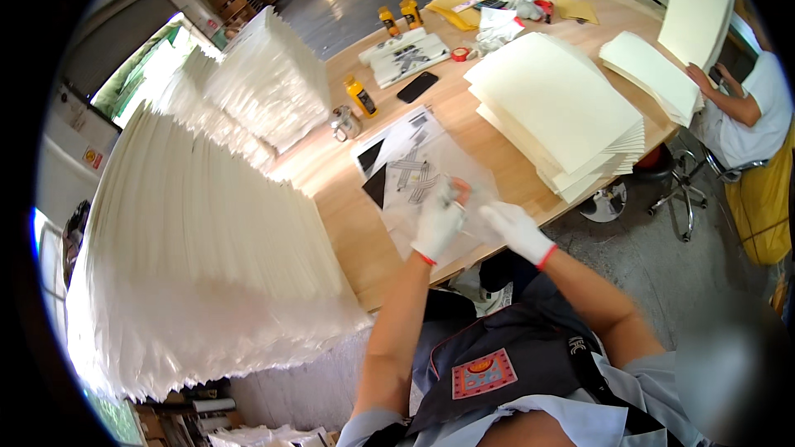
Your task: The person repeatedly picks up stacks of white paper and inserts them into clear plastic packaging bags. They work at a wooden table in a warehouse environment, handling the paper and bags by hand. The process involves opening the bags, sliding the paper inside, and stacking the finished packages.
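Note:
A see-through plastic bag lies over printed sheets with black patches and line drawings, at the front edge of the wooden table. My left hand, in a white glove with a red cuff, pinches the bag near its front part; something orange shows at its fingertips, too blurred to name. My right hand, gloved likewise, is closed at the bag's right edge, its fingertips pointing toward the left hand. To the right stands a fanned stack of cream card sheets.
Tall stacks of plastic-wrapped white sheets rise at the left. A black phone, a yellow bottle, a glass mug and red tape sit farther back. A co-worker sits at right beside another cream stack.

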Action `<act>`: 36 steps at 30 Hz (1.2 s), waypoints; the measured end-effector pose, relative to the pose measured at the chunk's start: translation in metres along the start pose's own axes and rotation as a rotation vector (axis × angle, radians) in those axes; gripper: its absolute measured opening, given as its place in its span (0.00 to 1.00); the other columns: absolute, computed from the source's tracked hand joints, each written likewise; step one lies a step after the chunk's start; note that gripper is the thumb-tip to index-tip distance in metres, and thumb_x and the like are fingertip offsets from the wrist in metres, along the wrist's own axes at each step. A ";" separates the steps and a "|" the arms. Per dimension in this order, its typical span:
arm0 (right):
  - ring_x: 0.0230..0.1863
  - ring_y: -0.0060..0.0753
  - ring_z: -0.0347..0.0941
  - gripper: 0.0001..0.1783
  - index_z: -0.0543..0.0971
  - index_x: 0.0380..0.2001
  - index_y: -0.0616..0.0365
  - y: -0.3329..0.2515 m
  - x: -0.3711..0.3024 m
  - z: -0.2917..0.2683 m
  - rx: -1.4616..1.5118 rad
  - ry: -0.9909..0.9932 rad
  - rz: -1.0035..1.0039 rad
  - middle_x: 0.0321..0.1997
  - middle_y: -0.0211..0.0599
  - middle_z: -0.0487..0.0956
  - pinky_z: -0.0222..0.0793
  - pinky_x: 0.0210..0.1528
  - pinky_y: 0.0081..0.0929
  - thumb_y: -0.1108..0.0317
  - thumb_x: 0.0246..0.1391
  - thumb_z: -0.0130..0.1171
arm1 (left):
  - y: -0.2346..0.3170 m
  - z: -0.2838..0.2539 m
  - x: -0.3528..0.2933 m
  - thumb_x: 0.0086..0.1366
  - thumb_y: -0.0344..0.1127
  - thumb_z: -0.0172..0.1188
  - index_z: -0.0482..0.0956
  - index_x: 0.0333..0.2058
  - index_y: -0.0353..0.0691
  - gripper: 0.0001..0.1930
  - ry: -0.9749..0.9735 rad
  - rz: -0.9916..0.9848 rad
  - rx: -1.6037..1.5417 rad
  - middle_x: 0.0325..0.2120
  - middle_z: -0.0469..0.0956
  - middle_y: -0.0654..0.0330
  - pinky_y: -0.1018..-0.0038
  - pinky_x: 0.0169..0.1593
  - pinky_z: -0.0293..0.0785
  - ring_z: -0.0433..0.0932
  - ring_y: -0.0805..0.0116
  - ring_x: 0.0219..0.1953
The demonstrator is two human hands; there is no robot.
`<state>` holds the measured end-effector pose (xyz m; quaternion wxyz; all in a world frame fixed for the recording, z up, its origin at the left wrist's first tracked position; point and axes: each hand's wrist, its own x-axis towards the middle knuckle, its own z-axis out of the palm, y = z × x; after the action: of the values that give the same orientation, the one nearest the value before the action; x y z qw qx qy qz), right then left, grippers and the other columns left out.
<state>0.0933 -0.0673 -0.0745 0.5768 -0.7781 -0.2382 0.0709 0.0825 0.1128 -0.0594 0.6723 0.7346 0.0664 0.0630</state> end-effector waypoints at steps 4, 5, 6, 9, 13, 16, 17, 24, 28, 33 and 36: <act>0.34 0.41 0.76 0.18 0.79 0.33 0.55 0.051 0.010 0.032 -0.342 -0.012 -0.177 0.31 0.40 0.79 0.71 0.37 0.36 0.52 0.54 0.49 | 0.067 0.075 -0.063 0.49 0.23 0.54 0.76 0.38 0.45 0.16 -0.130 0.734 0.755 0.26 0.76 0.55 0.67 0.31 0.73 0.77 0.62 0.29; 0.33 0.41 0.76 0.17 0.79 0.33 0.55 0.053 0.003 0.033 -0.373 -0.036 -0.187 0.31 0.40 0.79 0.71 0.36 0.36 0.54 0.53 0.50 | 0.063 0.080 -0.084 0.49 0.25 0.56 0.76 0.38 0.46 0.15 -0.199 0.649 0.851 0.23 0.75 0.56 0.65 0.29 0.73 0.77 0.59 0.26; 0.33 0.41 0.76 0.16 0.79 0.32 0.55 0.057 -0.005 0.030 -0.395 -0.048 -0.193 0.30 0.40 0.79 0.71 0.36 0.36 0.55 0.52 0.50 | 0.060 0.086 -0.102 0.49 0.28 0.58 0.76 0.39 0.48 0.15 -0.268 0.563 0.945 0.21 0.75 0.58 0.64 0.28 0.73 0.76 0.57 0.23; 0.33 0.42 0.75 0.12 0.78 0.31 0.54 0.047 -0.019 0.034 -0.412 -0.111 -0.214 0.29 0.40 0.77 0.70 0.35 0.36 0.60 0.51 0.51 | 0.081 0.093 -0.136 0.51 0.32 0.59 0.77 0.41 0.51 0.16 -0.425 0.625 0.719 0.17 0.73 0.59 0.64 0.24 0.71 0.76 0.59 0.20; 0.33 0.43 0.74 0.07 0.77 0.30 0.53 0.054 -0.013 0.008 -0.469 -0.066 -0.328 0.27 0.40 0.76 0.69 0.34 0.36 0.65 0.48 0.52 | 0.047 0.105 -0.116 0.58 0.34 0.57 0.75 0.45 0.50 0.14 -0.333 0.625 0.800 0.20 0.75 0.56 0.67 0.26 0.72 0.77 0.60 0.23; 0.32 0.43 0.74 0.05 0.77 0.29 0.52 0.031 -0.035 -0.038 -0.579 -0.158 -0.334 0.26 0.40 0.75 0.69 0.33 0.36 0.70 0.46 0.53 | -0.005 0.077 -0.085 0.62 0.34 0.56 0.75 0.41 0.43 0.09 -0.094 0.475 0.495 0.19 0.72 0.62 0.74 0.26 0.70 0.73 0.72 0.21; 0.36 0.43 0.74 0.09 0.78 0.33 0.51 0.002 -0.035 -0.058 -0.667 -0.174 -0.262 0.31 0.38 0.77 0.69 0.39 0.36 0.70 0.45 0.54 | -0.012 0.065 -0.081 0.64 0.34 0.55 0.74 0.41 0.42 0.08 -0.066 0.353 0.396 0.20 0.71 0.64 0.77 0.25 0.67 0.70 0.76 0.21; 0.43 0.31 0.72 0.11 0.77 0.36 0.49 -0.014 -0.013 -0.163 -1.068 0.243 -0.510 0.43 0.28 0.77 0.68 0.44 0.31 0.69 0.46 0.56 | 0.006 0.064 -0.072 0.67 0.35 0.51 0.70 0.45 0.41 0.10 -0.040 -0.071 -0.031 0.22 0.71 0.66 0.85 0.23 0.62 0.66 0.83 0.19; 0.37 0.31 0.74 0.11 0.77 0.36 0.47 0.007 0.000 -0.178 -1.102 0.235 -0.713 0.35 0.26 0.77 0.70 0.40 0.31 0.63 0.45 0.56 | -0.001 0.068 -0.060 0.67 0.35 0.51 0.70 0.45 0.38 0.11 -0.114 0.048 -0.042 0.30 0.73 0.63 0.82 0.28 0.67 0.70 0.80 0.24; 0.29 0.32 0.73 0.07 0.76 0.29 0.48 -0.002 0.014 -0.189 -1.134 0.268 -0.669 0.27 0.28 0.75 0.69 0.33 0.30 0.64 0.43 0.58 | -0.001 0.076 -0.029 0.66 0.37 0.51 0.68 0.50 0.35 0.16 -0.327 0.136 0.006 0.41 0.74 0.59 0.77 0.41 0.71 0.74 0.74 0.36; 0.26 0.34 0.71 0.07 0.75 0.26 0.48 -0.053 0.003 -0.174 -1.051 0.305 -0.854 0.24 0.30 0.73 0.68 0.29 0.32 0.63 0.40 0.59 | 0.032 0.087 -0.019 0.68 0.42 0.48 0.67 0.53 0.36 0.20 -0.468 -0.093 -0.349 0.45 0.73 0.58 0.75 0.47 0.71 0.74 0.71 0.42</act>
<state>0.1474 -0.2049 0.0320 0.1281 -0.7937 -0.4425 -0.3972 0.0804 0.0213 -0.0352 0.7876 0.5986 -0.0687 -0.1288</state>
